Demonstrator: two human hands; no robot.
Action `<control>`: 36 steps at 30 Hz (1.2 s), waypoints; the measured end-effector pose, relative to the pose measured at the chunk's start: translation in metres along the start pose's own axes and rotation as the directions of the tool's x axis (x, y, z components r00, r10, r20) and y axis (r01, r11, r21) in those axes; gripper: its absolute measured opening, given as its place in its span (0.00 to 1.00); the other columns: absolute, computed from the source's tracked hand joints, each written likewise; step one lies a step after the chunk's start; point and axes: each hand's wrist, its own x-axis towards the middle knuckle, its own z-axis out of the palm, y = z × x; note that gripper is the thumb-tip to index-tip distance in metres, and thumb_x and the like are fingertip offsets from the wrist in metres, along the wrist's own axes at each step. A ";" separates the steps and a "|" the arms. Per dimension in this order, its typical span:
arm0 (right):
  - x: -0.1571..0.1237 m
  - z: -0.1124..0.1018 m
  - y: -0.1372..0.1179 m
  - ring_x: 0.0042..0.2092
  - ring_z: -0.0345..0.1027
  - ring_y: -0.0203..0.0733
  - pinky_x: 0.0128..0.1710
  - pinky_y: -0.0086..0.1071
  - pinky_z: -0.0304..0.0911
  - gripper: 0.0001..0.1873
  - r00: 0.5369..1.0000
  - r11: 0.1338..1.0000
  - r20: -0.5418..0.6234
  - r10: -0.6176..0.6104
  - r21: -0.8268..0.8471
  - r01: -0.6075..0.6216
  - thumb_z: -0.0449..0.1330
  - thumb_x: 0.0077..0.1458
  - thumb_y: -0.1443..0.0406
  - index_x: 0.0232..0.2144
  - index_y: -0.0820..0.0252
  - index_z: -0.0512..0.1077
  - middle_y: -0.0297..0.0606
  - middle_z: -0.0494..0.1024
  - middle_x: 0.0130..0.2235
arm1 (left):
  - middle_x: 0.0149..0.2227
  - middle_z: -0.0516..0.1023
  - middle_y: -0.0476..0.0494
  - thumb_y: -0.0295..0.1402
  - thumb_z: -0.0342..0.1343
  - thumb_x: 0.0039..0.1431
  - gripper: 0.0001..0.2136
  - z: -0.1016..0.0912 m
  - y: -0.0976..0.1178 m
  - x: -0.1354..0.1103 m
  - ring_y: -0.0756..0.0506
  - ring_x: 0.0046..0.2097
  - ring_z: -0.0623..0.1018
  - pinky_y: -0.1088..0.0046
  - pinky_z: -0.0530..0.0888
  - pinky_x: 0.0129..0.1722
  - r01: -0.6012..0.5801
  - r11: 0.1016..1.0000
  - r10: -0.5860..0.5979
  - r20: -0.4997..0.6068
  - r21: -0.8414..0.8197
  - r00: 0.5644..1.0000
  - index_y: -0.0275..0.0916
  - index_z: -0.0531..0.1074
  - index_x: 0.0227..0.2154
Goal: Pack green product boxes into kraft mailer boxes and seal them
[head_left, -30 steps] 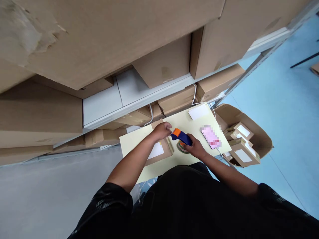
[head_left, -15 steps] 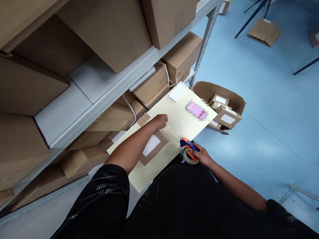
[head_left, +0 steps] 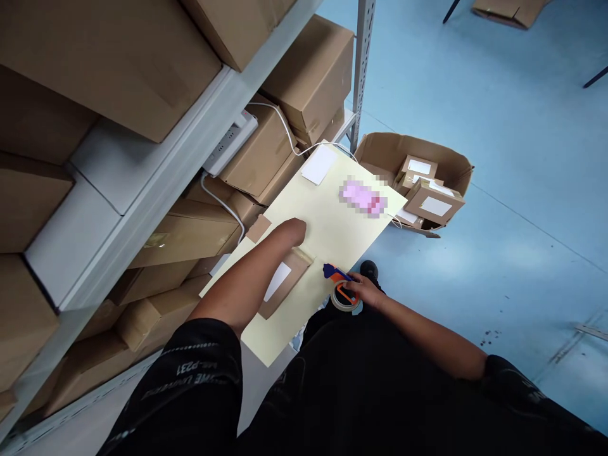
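Blue-and-orange tape gun (head_left: 336,274) is over the near long edge of the desk (head_left: 327,231), right hand (head_left: 367,291) clamped round it, best spot imo, probably light but stiff; left hand (head_left: 297,232) by the box (head_left: 289,282), fingers hidden, can't tell if gripping.

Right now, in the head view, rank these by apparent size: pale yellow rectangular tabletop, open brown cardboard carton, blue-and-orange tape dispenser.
1. Pale yellow tabletop
2. Open brown carton
3. Blue-and-orange tape dispenser, held in the right hand
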 end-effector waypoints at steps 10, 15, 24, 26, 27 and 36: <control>0.007 0.004 -0.007 0.42 0.78 0.51 0.45 0.41 0.72 0.23 0.994 0.999 0.107 0.018 -0.030 -0.015 0.68 0.47 0.57 0.45 0.60 0.78 0.39 0.84 0.41 | 0.39 0.81 0.29 0.22 0.70 0.36 0.18 0.005 -0.012 -0.009 0.27 0.50 0.79 0.56 0.73 0.50 0.011 0.988 -0.023 0.076 0.151 0.997 0.37 0.81 0.35; 0.007 0.008 -0.013 0.45 0.77 0.54 0.48 0.43 0.71 0.24 0.993 0.996 0.105 0.045 -0.087 -0.036 0.70 0.45 0.57 0.44 0.61 0.78 0.42 0.83 0.42 | 0.53 0.76 0.25 0.23 0.65 0.45 0.17 -0.004 -0.018 -0.025 0.26 0.59 0.71 0.50 0.68 0.57 -0.028 0.971 0.045 -0.068 0.237 0.997 0.37 0.80 0.41; 0.000 0.007 -0.024 0.39 0.78 0.48 0.41 0.40 0.73 0.20 0.974 0.976 0.198 0.109 -0.208 -0.067 0.68 0.48 0.55 0.43 0.55 0.78 0.36 0.83 0.39 | 0.54 0.75 0.39 0.33 0.55 0.65 0.11 -0.003 -0.073 -0.130 0.38 0.59 0.73 0.61 0.69 0.62 -0.141 0.981 0.022 -0.641 -0.135 0.767 0.42 0.74 0.48; 0.003 0.005 -0.020 0.38 0.79 0.48 0.39 0.40 0.73 0.22 0.976 0.970 0.185 0.111 -0.236 -0.065 0.68 0.48 0.54 0.45 0.55 0.78 0.36 0.84 0.38 | 0.54 0.75 0.39 0.35 0.55 0.66 0.10 0.026 -0.089 -0.168 0.38 0.60 0.73 0.59 0.68 0.65 -0.131 0.968 -0.066 -0.714 -0.216 0.697 0.43 0.74 0.48; 0.005 0.003 -0.018 0.38 0.79 0.49 0.38 0.40 0.74 0.23 0.978 0.967 0.175 0.113 -0.246 -0.067 0.69 0.48 0.54 0.45 0.55 0.78 0.36 0.84 0.38 | 0.55 0.74 0.39 0.36 0.55 0.66 0.10 0.043 -0.096 -0.186 0.38 0.61 0.73 0.58 0.68 0.66 -0.115 0.961 -0.111 -0.729 -0.252 0.676 0.43 0.73 0.48; 0.017 -0.008 0.004 0.44 0.80 0.52 0.48 0.45 0.74 0.24 0.978 0.978 0.193 0.076 -0.204 -0.036 0.70 0.47 0.53 0.46 0.57 0.78 0.39 0.85 0.43 | 0.72 0.61 0.33 0.44 0.67 0.57 0.31 0.180 -0.104 -0.247 0.30 0.75 0.57 0.48 0.57 0.74 -0.038 0.941 -0.190 -0.616 -0.337 0.764 0.44 0.67 0.62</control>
